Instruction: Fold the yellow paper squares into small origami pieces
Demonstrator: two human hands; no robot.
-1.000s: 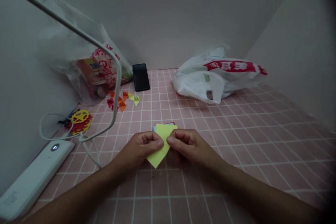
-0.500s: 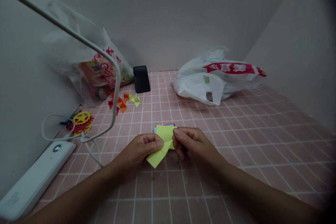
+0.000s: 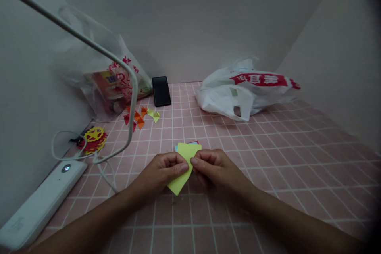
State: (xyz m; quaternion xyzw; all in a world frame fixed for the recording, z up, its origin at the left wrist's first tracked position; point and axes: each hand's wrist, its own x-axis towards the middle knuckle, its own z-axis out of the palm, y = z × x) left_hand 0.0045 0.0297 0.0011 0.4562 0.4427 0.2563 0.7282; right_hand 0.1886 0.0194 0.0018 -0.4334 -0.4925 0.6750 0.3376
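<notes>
Having shifted inward from near the far right corner of the yellow paper [image 3: 189,151], the right hand [image 3: 216,167] is just beside the left hand [image 3: 165,170]; each grip pinches the paper, well in front of the back edge of the desk [image 3: 181,228].

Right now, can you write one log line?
left hand: pinches yellow paper | right hand: pinches its edge | white bag: beyond, rightward

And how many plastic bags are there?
2 that I can make out: a red-printed bag at the back left, near the phone, and a red-banded bag at the back right. Others could be hidden inside or behind them.
</notes>
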